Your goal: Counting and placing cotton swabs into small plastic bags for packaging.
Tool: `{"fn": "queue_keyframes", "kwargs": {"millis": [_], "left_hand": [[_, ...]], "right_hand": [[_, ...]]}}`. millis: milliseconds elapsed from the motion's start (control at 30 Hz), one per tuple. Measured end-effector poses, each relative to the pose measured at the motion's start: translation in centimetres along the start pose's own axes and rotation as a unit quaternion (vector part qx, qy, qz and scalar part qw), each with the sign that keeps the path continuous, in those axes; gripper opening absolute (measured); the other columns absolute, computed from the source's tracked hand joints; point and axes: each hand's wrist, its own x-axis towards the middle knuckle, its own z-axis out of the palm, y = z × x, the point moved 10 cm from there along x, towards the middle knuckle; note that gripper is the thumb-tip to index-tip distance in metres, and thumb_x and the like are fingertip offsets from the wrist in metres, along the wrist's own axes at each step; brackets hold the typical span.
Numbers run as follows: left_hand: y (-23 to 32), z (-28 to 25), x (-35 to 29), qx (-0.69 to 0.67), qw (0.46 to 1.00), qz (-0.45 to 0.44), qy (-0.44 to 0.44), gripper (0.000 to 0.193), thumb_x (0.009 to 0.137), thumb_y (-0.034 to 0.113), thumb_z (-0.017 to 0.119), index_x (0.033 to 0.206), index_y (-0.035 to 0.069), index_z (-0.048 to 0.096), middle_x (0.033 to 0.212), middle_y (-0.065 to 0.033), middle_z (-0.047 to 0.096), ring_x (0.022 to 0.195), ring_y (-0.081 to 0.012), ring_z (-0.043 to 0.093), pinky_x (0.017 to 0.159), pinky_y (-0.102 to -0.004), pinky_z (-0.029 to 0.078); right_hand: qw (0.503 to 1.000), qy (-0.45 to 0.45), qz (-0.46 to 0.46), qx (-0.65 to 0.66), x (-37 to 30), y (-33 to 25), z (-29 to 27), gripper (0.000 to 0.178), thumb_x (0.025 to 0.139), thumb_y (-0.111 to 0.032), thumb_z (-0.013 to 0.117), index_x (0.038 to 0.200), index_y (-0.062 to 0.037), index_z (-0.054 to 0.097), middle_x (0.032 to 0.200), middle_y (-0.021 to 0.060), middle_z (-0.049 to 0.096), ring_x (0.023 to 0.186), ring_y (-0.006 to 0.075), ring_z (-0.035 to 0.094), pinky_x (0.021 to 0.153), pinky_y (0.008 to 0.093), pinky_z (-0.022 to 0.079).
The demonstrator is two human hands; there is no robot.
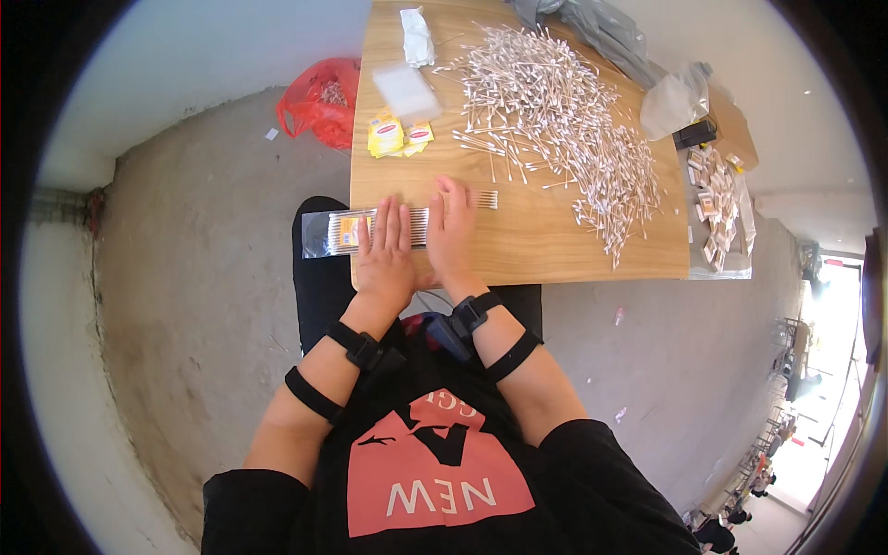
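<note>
My left hand [387, 259] lies flat with its fingers stretched out over a clear plastic bag [317, 235] at the table's near left corner. Inside that bag is a row of cotton swabs [418, 227] with a small yellow card [350, 230], partly hidden under my fingers. Right beside it, my right hand [450, 236] stands on its edge with bent fingers closed round a small even bunch of cotton swabs [487, 199]. Their tips stick out on the right; the other ends are hidden by the hand.
A big loose heap of cotton swabs [555, 102] covers the table's far right. Yellow cards [387, 136], clear bags [407, 92] and a white packet [417, 37] lie at the far left. A red bag [319, 102] sits on the floor; small packs [717, 203] lie right of the table.
</note>
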Motion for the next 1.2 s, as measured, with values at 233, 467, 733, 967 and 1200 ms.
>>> {"fn": "queue_keyframes", "kwargs": {"millis": [233, 467, 733, 967, 1200], "left_hand": [[-0.2, -1.4, -0.4, -0.067, 0.998, -0.003, 0.003, 0.093, 0.077, 0.038, 0.065, 0.146, -0.004, 0.020, 0.155, -0.0172, 0.018, 0.145, -0.0297, 0.011, 0.114, -0.0511, 0.009], [-7.0, -4.3, -2.6, -0.207, 0.951, -0.073, 0.217, 0.088, 0.076, 0.036, 0.072, 0.141, -0.004, 0.029, 0.147, -0.0254, 0.026, 0.140, -0.0374, 0.019, 0.112, -0.0500, 0.017], [-17.8, 5.7, -3.2, -0.689, 0.616, -0.320, 0.210, 0.043, 0.089, 0.026, 0.067, 0.114, -0.005, 0.054, 0.103, -0.0104, 0.061, 0.094, -0.0176, 0.058, 0.081, -0.0299, 0.047], [-14.6, 8.9, -2.0, -0.817, 0.443, -0.338, 0.146, 0.031, 0.088, 0.027, 0.069, 0.098, -0.001, 0.062, 0.085, -0.0036, 0.064, 0.075, -0.0103, 0.060, 0.066, -0.0250, 0.048], [-14.7, 9.9, -1.5, -0.827, 0.420, -0.330, 0.175, 0.026, 0.089, 0.022, 0.068, 0.096, -0.002, 0.065, 0.083, -0.0028, 0.065, 0.071, -0.0077, 0.059, 0.065, -0.0239, 0.048]], "right_hand": [[0.898, -0.029, -0.200, -0.391, 1.0, -2.4, 2.8, 0.040, 0.081, -0.006, 0.054, 0.120, -0.0047, 0.054, 0.118, 0.0163, 0.049, 0.119, 0.0336, 0.043, 0.106, 0.0494, 0.028], [0.874, -0.067, -0.198, -0.438, 1.0, -1.7, 3.8, 0.035, 0.086, -0.010, 0.048, 0.120, -0.0027, 0.055, 0.119, 0.0128, 0.049, 0.125, 0.0286, 0.040, 0.111, 0.0509, 0.021], [0.868, -0.080, -0.201, -0.447, 0.8, -1.7, 4.8, 0.034, 0.087, -0.009, 0.047, 0.118, -0.0031, 0.056, 0.117, 0.0123, 0.049, 0.125, 0.0278, 0.040, 0.112, 0.0507, 0.022], [0.864, -0.079, -0.198, -0.456, 0.9, -1.4, 4.6, 0.033, 0.086, -0.008, 0.048, 0.118, -0.0035, 0.056, 0.116, 0.0126, 0.049, 0.124, 0.0296, 0.041, 0.111, 0.0509, 0.022], [0.868, -0.089, -0.201, -0.444, 0.7, -1.6, 5.8, 0.033, 0.086, -0.008, 0.048, 0.118, -0.0039, 0.055, 0.116, 0.0127, 0.049, 0.124, 0.0301, 0.042, 0.111, 0.0518, 0.023]]}}
